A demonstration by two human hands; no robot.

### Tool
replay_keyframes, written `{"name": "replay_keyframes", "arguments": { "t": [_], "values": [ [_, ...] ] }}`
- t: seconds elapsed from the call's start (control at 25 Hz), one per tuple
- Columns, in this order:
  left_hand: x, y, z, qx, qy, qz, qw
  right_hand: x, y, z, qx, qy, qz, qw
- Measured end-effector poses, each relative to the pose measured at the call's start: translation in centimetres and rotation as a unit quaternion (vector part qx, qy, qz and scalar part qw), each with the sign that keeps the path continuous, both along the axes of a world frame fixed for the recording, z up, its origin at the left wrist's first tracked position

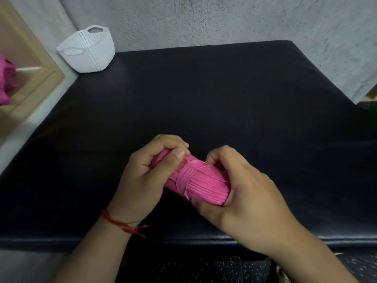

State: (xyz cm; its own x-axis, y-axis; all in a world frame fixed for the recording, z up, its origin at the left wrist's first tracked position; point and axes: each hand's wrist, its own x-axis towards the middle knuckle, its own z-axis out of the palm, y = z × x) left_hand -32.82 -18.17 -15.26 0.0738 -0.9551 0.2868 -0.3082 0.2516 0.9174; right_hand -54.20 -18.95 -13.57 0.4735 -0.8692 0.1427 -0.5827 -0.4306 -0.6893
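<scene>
**Holding a pink bundle in both hands over the black table**

Gripping it from both ends, basically. The pink bundle (201, 185) looks like a flat cord or ribbon folded back and forth into a thick stack, with a few turns of the same pink stuff wrapped tight around its middle (183, 178). It lies at a slant, far end to the left and near end to the right, just above the near part of the black padded table (204, 88). I can't tell whether it touches the surface or sits slightly off it.

The left hand (142, 180) is curled round the far end, thumb pressed down on top right next to the wrap. The right hand (248, 193) is clamped on the near end, thumb underneath along the lower edge and fingers bent over the top. Those fingertips seem to pinch at a strand coming off the wrap, but it's too small to be sure.

Other bits: a red thread bracelet (120, 223) on the left wrist, loose ends sticking out. A white woven-look plastic basket (89, 56) sits at the far left corner of the table, well apart from the hands, against a rough grey wall (224, 21). A light wooden frame (38, 74) stands on the left with something pink (5, 82) showing at its edge, blurry.
</scene>
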Motion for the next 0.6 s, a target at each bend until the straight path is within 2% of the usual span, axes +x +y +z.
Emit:
{"name": "replay_keyframes", "arguments": {
  "t": [0.24,0.4,0.52,0.6],
  "values": [
    [-0.1,-0.1,-0.2,0.015,0.042,0.016,0.999,0.0,-0.2,0.0,0.045,-0.039,-0.018,0.998],
    [-1.1,-0.1,0.4,0.028,0.06,0.087,0.994,-0.2,-0.2,-0.3,0.059,-0.069,-0.027,0.995],
    [-2.2,0.2,0.9,0.037,0.024,0.161,0.986,0.0,-0.2,-0.9,-0.067,0.033,-0.02,0.997],
    [-2.9,0.6,1.4,0.017,-0.006,0.174,0.985,0.3,-0.2,-1.1,-0.113,0.076,-0.03,0.99]
  ]
}}
